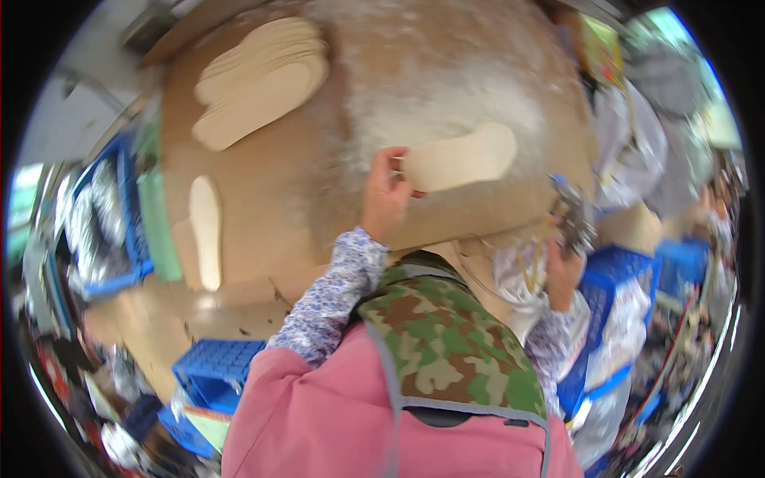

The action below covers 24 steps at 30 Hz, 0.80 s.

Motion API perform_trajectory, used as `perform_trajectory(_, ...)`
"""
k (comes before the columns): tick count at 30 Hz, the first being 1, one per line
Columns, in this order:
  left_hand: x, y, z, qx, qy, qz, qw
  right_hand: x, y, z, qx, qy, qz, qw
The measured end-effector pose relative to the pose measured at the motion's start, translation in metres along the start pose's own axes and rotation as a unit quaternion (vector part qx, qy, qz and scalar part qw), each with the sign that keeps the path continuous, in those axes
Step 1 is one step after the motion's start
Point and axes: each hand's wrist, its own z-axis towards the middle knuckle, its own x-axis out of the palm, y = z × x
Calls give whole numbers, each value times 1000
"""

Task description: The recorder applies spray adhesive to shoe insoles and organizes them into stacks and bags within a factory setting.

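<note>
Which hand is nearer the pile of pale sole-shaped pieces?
Left. The left hand is below and right of the pile; the right hand, holding a metallic tool, is farther right.

Two single insoles point(460, 159), one pile point(267, 88)

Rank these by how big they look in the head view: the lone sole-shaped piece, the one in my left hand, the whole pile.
1. Pile of sole-shaped pieces
2. Held piece, in your left hand
3. Lone piece, clearly narrower
</note>
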Motion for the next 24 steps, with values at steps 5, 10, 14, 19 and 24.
perform_trajectory(5,-72,-46,-41,63,-76,-79,992,0,24,-12,113,33,113,987)
perform_trajectory(10,-169,-69,-124,126,-274,-50,952,23,47,-8,79,86,95,989)
perform_trajectory(14,-237,-48,-179,167,-378,-70,908,44,72,-1,59,140,96,984)
perform_trajectory(19,-301,32,-210,77,-494,-17,866,66,89,2,38,178,81,980)
perform_trajectory(24,-310,64,-219,-77,-652,132,743,71,91,1,40,213,68,974)
